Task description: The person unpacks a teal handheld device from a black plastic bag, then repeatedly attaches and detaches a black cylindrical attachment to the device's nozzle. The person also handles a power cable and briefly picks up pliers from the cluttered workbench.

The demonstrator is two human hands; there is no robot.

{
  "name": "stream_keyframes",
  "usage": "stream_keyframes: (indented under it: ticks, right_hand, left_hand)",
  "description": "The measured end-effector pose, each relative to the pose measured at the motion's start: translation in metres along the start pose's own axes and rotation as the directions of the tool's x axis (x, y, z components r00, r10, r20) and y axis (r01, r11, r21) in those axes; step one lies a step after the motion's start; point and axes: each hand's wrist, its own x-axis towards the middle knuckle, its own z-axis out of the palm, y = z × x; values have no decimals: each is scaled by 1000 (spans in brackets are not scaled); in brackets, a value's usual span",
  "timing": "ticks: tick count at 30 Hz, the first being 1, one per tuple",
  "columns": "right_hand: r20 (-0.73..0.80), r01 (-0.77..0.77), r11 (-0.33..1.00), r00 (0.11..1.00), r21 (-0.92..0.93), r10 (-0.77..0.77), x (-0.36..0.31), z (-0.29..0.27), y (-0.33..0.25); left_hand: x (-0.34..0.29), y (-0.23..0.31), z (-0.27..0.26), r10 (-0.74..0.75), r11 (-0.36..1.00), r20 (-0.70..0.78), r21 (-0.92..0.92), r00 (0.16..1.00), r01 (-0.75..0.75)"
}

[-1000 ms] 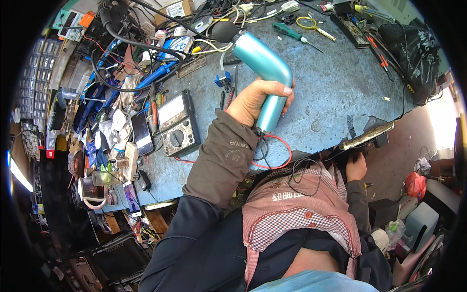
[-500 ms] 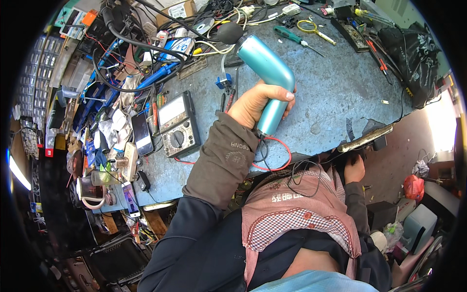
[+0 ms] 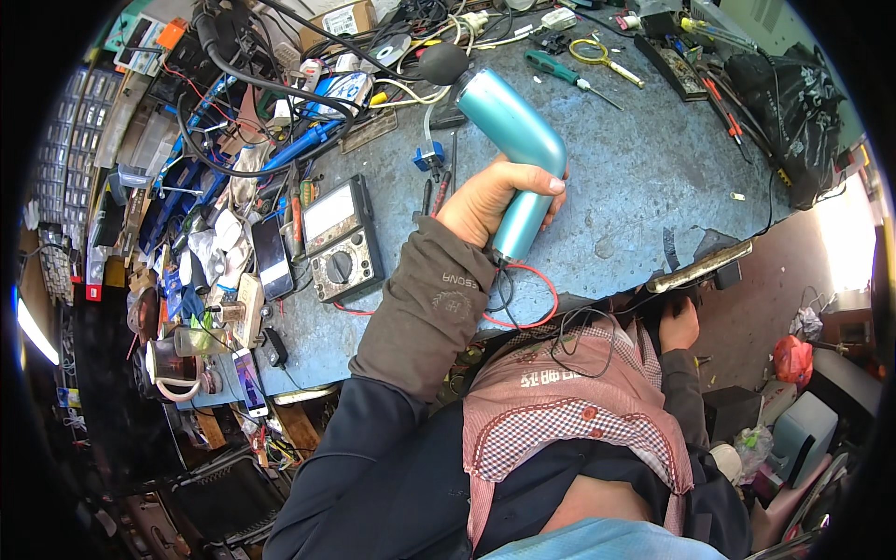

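Note:
My left hand (image 3: pixel 487 199) is wrapped around the handle of a teal massage gun (image 3: pixel 516 119), thumb across its front. The bent body is held over the blue worktop, and its round black ball head (image 3: pixel 443 64) points to the far left. From the handle's lower end run a black wire and a red wire (image 3: pixel 554 294), which loop over the table's near edge. At the right, my right hand (image 3: pixel 679 327) is low beside the table's front edge. Its fingers are partly hidden under that edge, so their grip does not show.
Left of my forearm lies an analog multimeter (image 3: pixel 343 252), with a dark phone (image 3: pixel 273 259) beside it. Tangled cables and tools crowd the left and back. Farther back are a green screwdriver (image 3: pixel 557 71) and a yellow-rimmed magnifying glass (image 3: pixel 597 58). A black bag (image 3: pixel 784 112) sits at the right.
The black ball head has shifted very slightly to the right. My left hand still grips the massage gun in the same place, and my right hand has barely moved.

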Motion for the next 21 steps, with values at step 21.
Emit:
stream_keyframes:
  ticks: [21]
  right_hand:
    - [10,-12,1000,1000,18,12,0,-1,0]
  left_hand:
    - [2,-2,-1,-7,1000,-13,-15,1000,6]
